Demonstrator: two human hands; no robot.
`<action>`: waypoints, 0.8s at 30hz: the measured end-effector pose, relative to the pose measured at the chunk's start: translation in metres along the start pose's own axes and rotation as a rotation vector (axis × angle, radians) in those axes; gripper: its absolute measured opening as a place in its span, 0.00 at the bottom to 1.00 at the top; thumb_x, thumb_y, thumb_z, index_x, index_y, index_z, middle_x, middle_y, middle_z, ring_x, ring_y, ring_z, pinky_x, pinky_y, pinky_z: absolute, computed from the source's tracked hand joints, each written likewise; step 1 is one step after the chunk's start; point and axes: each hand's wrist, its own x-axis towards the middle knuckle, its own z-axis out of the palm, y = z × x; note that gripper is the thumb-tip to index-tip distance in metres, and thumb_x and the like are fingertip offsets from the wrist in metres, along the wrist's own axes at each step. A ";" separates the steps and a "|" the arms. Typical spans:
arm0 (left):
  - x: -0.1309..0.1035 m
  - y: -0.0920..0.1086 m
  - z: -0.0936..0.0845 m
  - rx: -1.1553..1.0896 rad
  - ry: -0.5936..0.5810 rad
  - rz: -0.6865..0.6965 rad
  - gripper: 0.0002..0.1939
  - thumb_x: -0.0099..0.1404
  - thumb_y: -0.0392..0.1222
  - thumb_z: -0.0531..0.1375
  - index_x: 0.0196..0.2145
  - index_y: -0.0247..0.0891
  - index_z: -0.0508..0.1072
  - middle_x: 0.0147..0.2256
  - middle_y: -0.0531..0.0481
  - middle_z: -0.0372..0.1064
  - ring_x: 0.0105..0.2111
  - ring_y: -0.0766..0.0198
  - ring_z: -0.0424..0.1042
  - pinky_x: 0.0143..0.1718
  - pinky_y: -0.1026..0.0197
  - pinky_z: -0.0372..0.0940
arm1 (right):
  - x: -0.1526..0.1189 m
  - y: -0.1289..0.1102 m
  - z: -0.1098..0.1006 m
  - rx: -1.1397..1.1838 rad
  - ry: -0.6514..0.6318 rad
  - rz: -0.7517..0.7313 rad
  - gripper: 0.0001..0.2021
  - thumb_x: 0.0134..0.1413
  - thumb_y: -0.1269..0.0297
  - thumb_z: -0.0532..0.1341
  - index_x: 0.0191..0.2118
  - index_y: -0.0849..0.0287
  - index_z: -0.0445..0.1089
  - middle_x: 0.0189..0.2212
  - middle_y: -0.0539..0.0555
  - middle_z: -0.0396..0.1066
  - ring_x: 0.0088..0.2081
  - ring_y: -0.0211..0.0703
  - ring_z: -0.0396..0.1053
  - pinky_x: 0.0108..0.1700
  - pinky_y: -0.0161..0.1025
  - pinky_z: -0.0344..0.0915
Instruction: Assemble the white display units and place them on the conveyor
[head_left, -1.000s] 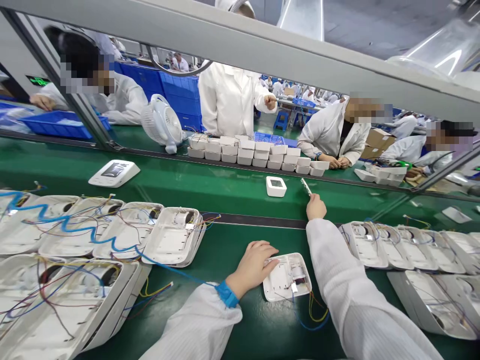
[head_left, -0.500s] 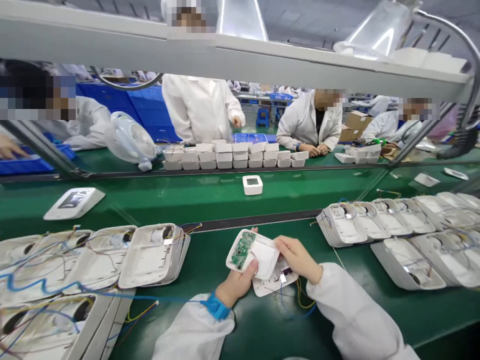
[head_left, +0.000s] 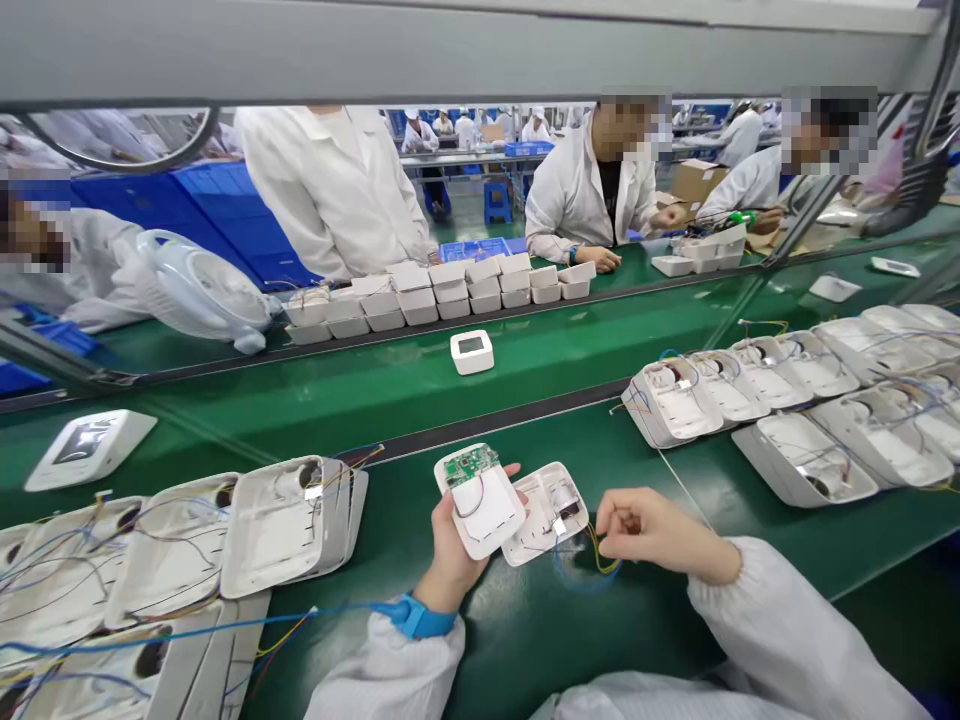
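My left hand (head_left: 451,555) grips a white plastic housing (head_left: 491,515), tilted, with a green circuit board (head_left: 471,464) at its far end and a thin dark wire across it. Just right of it, a white open shell (head_left: 566,495) lies on the green bench, its hollow side up. Yellow and blue wires (head_left: 598,560) trail from that shell. My right hand (head_left: 649,530) is beside these wires, fingers curled in and thumb close to them; whether it pinches a wire end is hidden. A blue wrist strap (head_left: 424,614) circles my left wrist.
Stacked white shells with loose wires stand at left (head_left: 277,525) and right (head_left: 675,400). A white device with a screen (head_left: 472,352) sits on the green strip ahead. Beyond are a row of white boxes (head_left: 450,290), a fan (head_left: 214,285) and co-workers in white coats. A shelf beam (head_left: 480,55) crosses overhead.
My right hand has left the housing and moved right to the wires. My left hand has turned the housing and shifted it left, uncovering more of the shell. The view has shifted.
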 end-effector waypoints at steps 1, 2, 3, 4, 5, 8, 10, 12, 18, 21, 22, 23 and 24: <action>0.000 0.000 0.000 0.011 -0.002 0.008 0.39 0.59 0.63 0.53 0.53 0.24 0.73 0.36 0.35 0.78 0.36 0.48 0.76 0.40 0.50 0.71 | 0.001 -0.002 0.003 0.059 -0.009 0.005 0.15 0.47 0.56 0.71 0.32 0.62 0.69 0.23 0.48 0.71 0.23 0.31 0.63 0.27 0.31 0.59; -0.001 -0.001 0.001 0.025 -0.002 0.021 0.38 0.58 0.61 0.55 0.53 0.24 0.73 0.36 0.36 0.78 0.36 0.48 0.76 0.41 0.50 0.71 | 0.003 -0.006 0.005 0.112 -0.034 0.015 0.15 0.46 0.57 0.72 0.31 0.62 0.70 0.23 0.49 0.71 0.23 0.31 0.64 0.28 0.31 0.60; -0.002 -0.002 0.001 0.043 -0.004 0.035 0.37 0.57 0.60 0.56 0.53 0.25 0.73 0.36 0.37 0.78 0.37 0.47 0.76 0.41 0.50 0.71 | 0.005 -0.010 0.007 0.157 -0.068 0.024 0.15 0.43 0.59 0.73 0.32 0.62 0.71 0.25 0.49 0.73 0.25 0.32 0.66 0.30 0.31 0.62; -0.003 -0.003 0.002 0.065 -0.005 0.047 0.36 0.56 0.59 0.57 0.52 0.26 0.74 0.36 0.37 0.78 0.38 0.46 0.76 0.42 0.49 0.71 | 0.008 -0.015 0.007 0.193 -0.101 0.030 0.15 0.41 0.61 0.74 0.33 0.62 0.72 0.27 0.50 0.74 0.28 0.33 0.69 0.32 0.32 0.63; -0.003 -0.003 0.002 0.089 -0.006 0.057 0.35 0.56 0.58 0.58 0.52 0.26 0.74 0.36 0.37 0.78 0.39 0.45 0.76 0.44 0.47 0.70 | 0.011 -0.021 0.008 0.217 -0.128 0.032 0.15 0.40 0.63 0.75 0.34 0.62 0.74 0.29 0.51 0.75 0.30 0.34 0.70 0.35 0.32 0.65; -0.005 -0.006 0.001 0.149 0.017 0.077 0.34 0.57 0.58 0.59 0.51 0.27 0.74 0.38 0.36 0.78 0.42 0.42 0.76 0.48 0.45 0.69 | 0.029 -0.036 0.012 0.244 -0.156 0.020 0.14 0.41 0.64 0.74 0.35 0.62 0.77 0.32 0.52 0.77 0.33 0.36 0.72 0.39 0.35 0.67; -0.005 -0.008 0.001 0.165 0.046 0.083 0.34 0.58 0.59 0.60 0.52 0.28 0.73 0.41 0.36 0.78 0.44 0.42 0.76 0.50 0.44 0.68 | 0.046 -0.043 0.017 0.247 -0.128 -0.014 0.12 0.44 0.62 0.73 0.35 0.62 0.77 0.30 0.52 0.76 0.31 0.36 0.72 0.38 0.36 0.67; -0.004 -0.010 0.001 0.156 0.059 0.095 0.35 0.58 0.61 0.60 0.53 0.29 0.73 0.43 0.36 0.77 0.47 0.42 0.75 0.52 0.44 0.67 | 0.062 -0.048 0.024 0.248 -0.089 -0.069 0.12 0.45 0.59 0.72 0.34 0.62 0.77 0.30 0.52 0.76 0.31 0.37 0.71 0.38 0.37 0.67; -0.001 -0.011 -0.002 0.122 0.065 0.082 0.32 0.55 0.56 0.61 0.51 0.31 0.75 0.46 0.39 0.77 0.51 0.41 0.72 0.54 0.44 0.66 | 0.084 -0.037 0.046 0.449 -0.087 -0.135 0.17 0.54 0.50 0.66 0.33 0.60 0.70 0.33 0.53 0.76 0.32 0.37 0.71 0.34 0.35 0.65; -0.003 -0.014 -0.008 0.171 0.109 0.068 0.27 0.57 0.52 0.64 0.50 0.32 0.75 0.45 0.40 0.77 0.49 0.43 0.74 0.54 0.46 0.67 | 0.085 -0.029 0.046 0.494 -0.057 -0.133 0.17 0.55 0.49 0.65 0.35 0.59 0.70 0.22 0.46 0.68 0.21 0.31 0.62 0.24 0.31 0.57; -0.005 -0.015 -0.011 0.187 0.134 0.079 0.27 0.56 0.51 0.65 0.50 0.33 0.75 0.45 0.41 0.77 0.48 0.45 0.75 0.53 0.47 0.67 | 0.085 -0.028 0.044 0.448 -0.022 -0.136 0.16 0.55 0.50 0.65 0.37 0.60 0.72 0.21 0.45 0.67 0.20 0.30 0.59 0.23 0.31 0.55; -0.006 -0.017 -0.012 0.199 0.161 0.089 0.27 0.56 0.51 0.66 0.50 0.34 0.75 0.45 0.41 0.77 0.48 0.45 0.75 0.53 0.48 0.68 | 0.085 -0.028 0.042 0.372 0.009 -0.146 0.16 0.56 0.51 0.64 0.39 0.60 0.74 0.22 0.45 0.67 0.20 0.30 0.59 0.23 0.31 0.55; -0.008 -0.018 -0.013 0.208 0.189 0.095 0.28 0.54 0.51 0.68 0.50 0.35 0.75 0.45 0.42 0.77 0.47 0.46 0.75 0.52 0.48 0.68 | 0.084 -0.028 0.039 0.273 0.030 -0.166 0.15 0.57 0.53 0.64 0.42 0.60 0.76 0.24 0.47 0.68 0.22 0.31 0.60 0.25 0.31 0.56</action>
